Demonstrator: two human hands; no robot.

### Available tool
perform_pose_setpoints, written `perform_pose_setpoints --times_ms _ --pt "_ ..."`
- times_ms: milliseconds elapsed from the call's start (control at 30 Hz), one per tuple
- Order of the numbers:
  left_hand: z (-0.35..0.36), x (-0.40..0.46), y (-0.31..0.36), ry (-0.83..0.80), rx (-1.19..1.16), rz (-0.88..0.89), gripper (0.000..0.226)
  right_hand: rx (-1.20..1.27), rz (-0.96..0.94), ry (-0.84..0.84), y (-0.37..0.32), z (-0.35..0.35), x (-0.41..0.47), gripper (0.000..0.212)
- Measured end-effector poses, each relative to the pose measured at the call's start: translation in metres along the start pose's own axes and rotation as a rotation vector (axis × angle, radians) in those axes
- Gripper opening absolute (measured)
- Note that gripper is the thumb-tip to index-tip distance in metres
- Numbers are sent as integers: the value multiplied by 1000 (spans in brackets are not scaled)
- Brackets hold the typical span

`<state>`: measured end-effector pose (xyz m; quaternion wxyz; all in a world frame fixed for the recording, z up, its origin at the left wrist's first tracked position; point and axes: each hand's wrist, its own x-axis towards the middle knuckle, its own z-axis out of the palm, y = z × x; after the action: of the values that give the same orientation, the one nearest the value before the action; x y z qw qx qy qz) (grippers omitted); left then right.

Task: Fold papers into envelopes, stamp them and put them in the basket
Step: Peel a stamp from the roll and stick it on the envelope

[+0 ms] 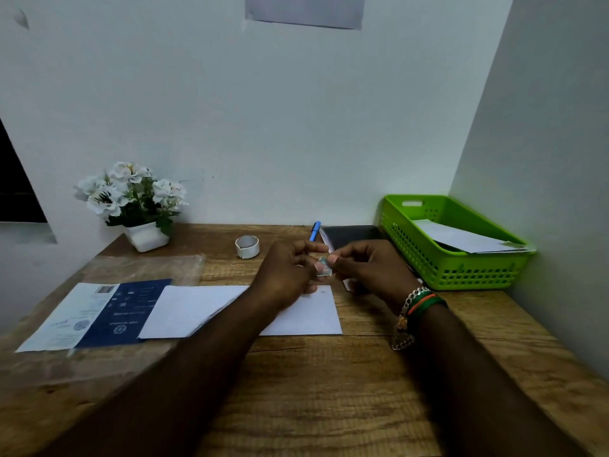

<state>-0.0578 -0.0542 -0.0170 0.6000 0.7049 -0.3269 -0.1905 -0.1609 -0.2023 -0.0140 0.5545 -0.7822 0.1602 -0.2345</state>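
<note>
Fingertips of the left hand [290, 272] and right hand [369, 268] pinch a small stamp [324, 267] between them above the white envelope [306, 316] on the desk [329, 390], near the green basket [454, 258] holding envelopes.

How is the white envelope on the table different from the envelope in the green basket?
The envelope on the table lies flat on the wood, partly under the left hand; the envelope in the basket leans tilted against the green basket wall. The first sits mid-table, the second at the far right. Both are white paper.
</note>
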Motion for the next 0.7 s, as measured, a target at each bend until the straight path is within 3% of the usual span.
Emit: perform_pose_setpoints --times_ms 167,333,467,567,700 --pt "-1 1 -3 16 13 -2 25 2 9 -50 -1 0 -1 22" --pt "-1 1 -2 -14 33 -10 25 -79 -1 -16 6 3 4 13" --pt "-5 -1 2 64 313 54 15 -78 92 25 7 5 7 21" --pt "-13 3 3 198 477 140 4 -269 102 -26 9 7 6 22" --pt "-15 5 -2 150 551 147 5 -436 79 6 12 12 8 28"
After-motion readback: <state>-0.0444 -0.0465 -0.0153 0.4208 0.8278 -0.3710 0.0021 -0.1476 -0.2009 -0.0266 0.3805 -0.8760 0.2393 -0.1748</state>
